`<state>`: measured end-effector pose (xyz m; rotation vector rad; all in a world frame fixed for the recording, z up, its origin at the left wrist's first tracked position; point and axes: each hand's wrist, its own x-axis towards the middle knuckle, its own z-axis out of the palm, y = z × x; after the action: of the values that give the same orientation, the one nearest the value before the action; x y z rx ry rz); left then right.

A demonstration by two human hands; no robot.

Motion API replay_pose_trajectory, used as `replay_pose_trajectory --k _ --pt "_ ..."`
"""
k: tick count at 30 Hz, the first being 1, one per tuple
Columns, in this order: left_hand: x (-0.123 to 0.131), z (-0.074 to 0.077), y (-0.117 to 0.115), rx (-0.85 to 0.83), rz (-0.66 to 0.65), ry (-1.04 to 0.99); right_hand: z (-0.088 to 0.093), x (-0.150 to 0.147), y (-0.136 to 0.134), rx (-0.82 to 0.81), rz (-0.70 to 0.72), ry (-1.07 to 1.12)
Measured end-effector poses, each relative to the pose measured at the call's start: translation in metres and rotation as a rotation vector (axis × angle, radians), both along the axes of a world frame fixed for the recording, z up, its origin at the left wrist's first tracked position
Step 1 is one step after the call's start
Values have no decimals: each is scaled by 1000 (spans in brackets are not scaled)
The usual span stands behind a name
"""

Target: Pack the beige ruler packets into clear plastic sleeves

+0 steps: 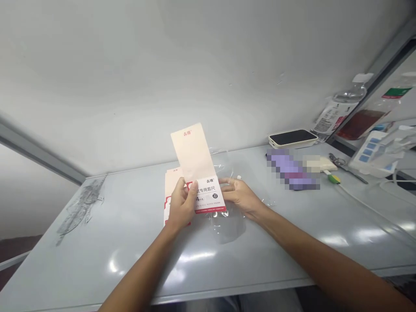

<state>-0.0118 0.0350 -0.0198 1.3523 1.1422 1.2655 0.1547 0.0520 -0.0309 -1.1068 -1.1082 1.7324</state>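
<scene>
A long printed card (198,158), peach above and white with red print below, is tilted up in front of me. My left hand (183,201) grips its left edge, thumb across the front. My right hand (240,197) is at the card's right edge, fingers bent and their tips partly hidden behind it. Clear plastic bags (227,229) lie under and around my right hand; whether its fingers also hold the film, I cannot tell. Beside and partly behind my left hand, a stack of similar cards (171,182) lies on the grey table (130,234).
At the back right lie a phone (293,138), a purple blurred packet (287,169), scissors (347,167) and a white cable (360,201). Bottles (341,108) stand by a plastic box (373,151). Crumpled clear film (79,208) lies left. A white wall (146,86) rises behind.
</scene>
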Motion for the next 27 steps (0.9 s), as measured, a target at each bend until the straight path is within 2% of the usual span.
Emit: replay_pose_trajectory --k 3,9,15,23,27 --pt "1 2 -2 -8 16 2 0 -1 -1 34 -17 -39" --pt "-2 1 0 -26 135 13 2 1 0 76 -54 -33" --pt "-10 -4 6 -35 282 143 0 1 1 40 -90 27" --pt "-15 -1 6 7 437 326 3 -2 0 30 -130 43" --pt "-14 1 4 44 434 332 4 -2 -1 53 -140 31"
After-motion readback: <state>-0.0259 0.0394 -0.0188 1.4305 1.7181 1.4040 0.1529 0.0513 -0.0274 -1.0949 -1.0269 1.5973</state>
